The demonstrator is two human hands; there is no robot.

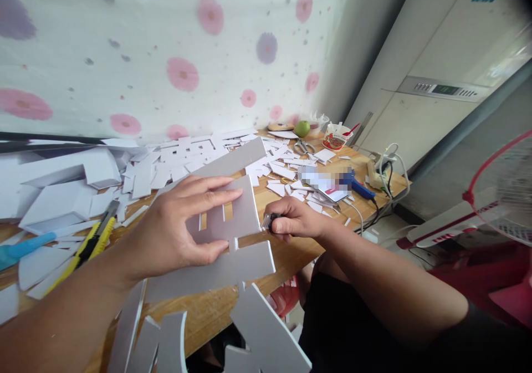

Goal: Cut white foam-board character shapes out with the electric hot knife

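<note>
A white foam-board sheet (249, 262) with rectangular cut-outs lies over the front edge of the wooden table. My left hand (183, 226) grips it, fingers on its upper face near the cut-outs and thumb below them. At the sheet's right edge, my right hand (288, 218) is closed around a small dark tool with a metal end (269, 221); what kind it is cannot be made out. The metal end is close beside the sheet's corner. More white cut pieces (266, 328) hang at the near edge.
White scraps (141, 176) cover the table's back and left. A yellow cutter (89, 245) lies left, beside a blue handle (27, 248). Scissors (304, 147), a green fruit (302, 128), a paper cup (336, 136), a phone (328, 187) and a blue glue gun (359, 185) with cables are at the right.
</note>
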